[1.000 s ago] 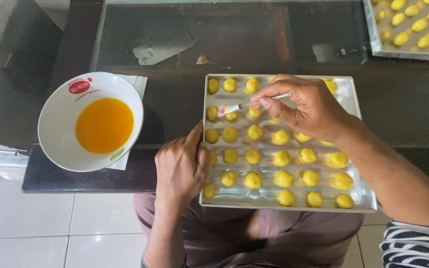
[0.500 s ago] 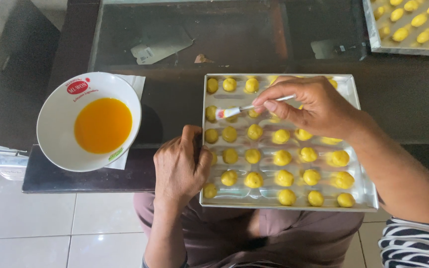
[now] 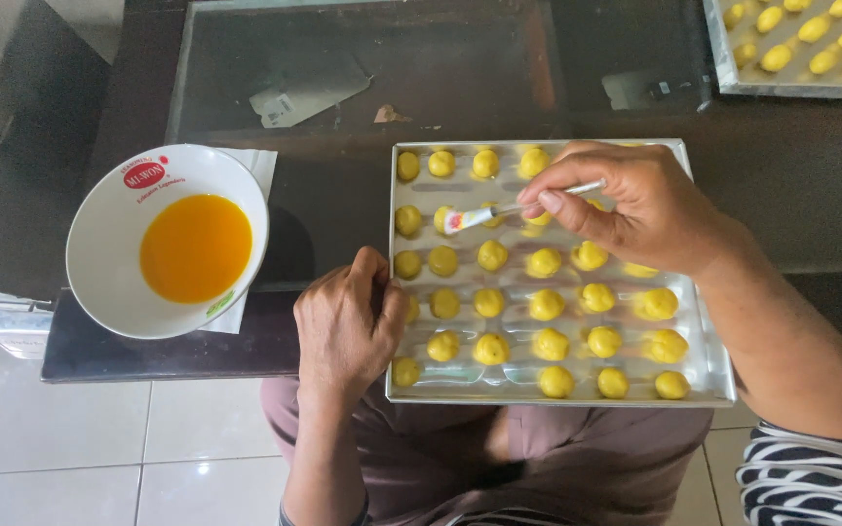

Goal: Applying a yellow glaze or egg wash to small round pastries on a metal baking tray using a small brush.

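Note:
A metal baking tray lies at the table's near edge, filled with rows of several small yellow dough balls. My right hand pinches a small pastry brush whose yellow-stained bristles touch a ball in the second row at the tray's left. My left hand rests on the tray's left rim, fingers curled against it. A white bowl of orange egg wash stands to the left on a white napkin.
A second tray of yellow dough balls sits at the far right corner. The dark glass-topped table has papers under the glass. White floor tiles and my lap are below the table edge.
The brush tip has shifted slightly along the left side of the tray, from ball to ball. My left hand stays on the tray's rim.

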